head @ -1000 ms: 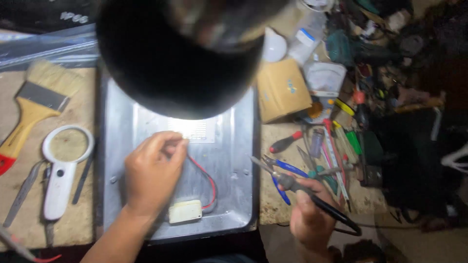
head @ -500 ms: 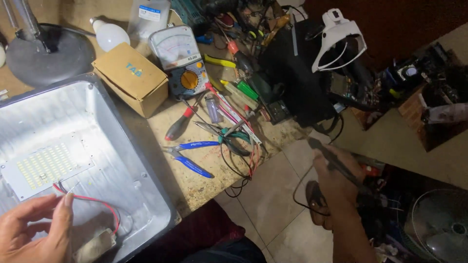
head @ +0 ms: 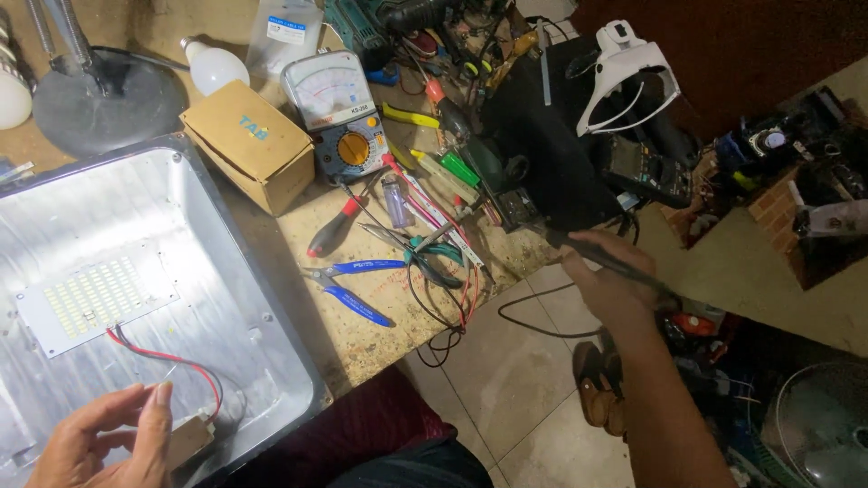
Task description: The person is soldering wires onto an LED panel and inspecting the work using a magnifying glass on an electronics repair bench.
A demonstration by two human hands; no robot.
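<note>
Metal lamp housing (head: 262,298), large, lay on bench with white LED panel (head: 95,296) inside. Left hand (head: 108,443), fingers loosely curled, rested beside small driver box (head: 188,440) and its red and black leads (head: 167,360), pinching nothing. Right hand (head: 604,282) closed around soldering iron (head: 597,258), off the bench edge. Soldering step judged in hand; next calls for bringing tip to leads

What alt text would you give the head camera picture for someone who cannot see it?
A person's right hand holds a soldering iron out past the bench edge, while the left hand rests by a small driver box in a metal lamp tray. Blue pliers, a meter and a cardboard box lie nearby.
</note>
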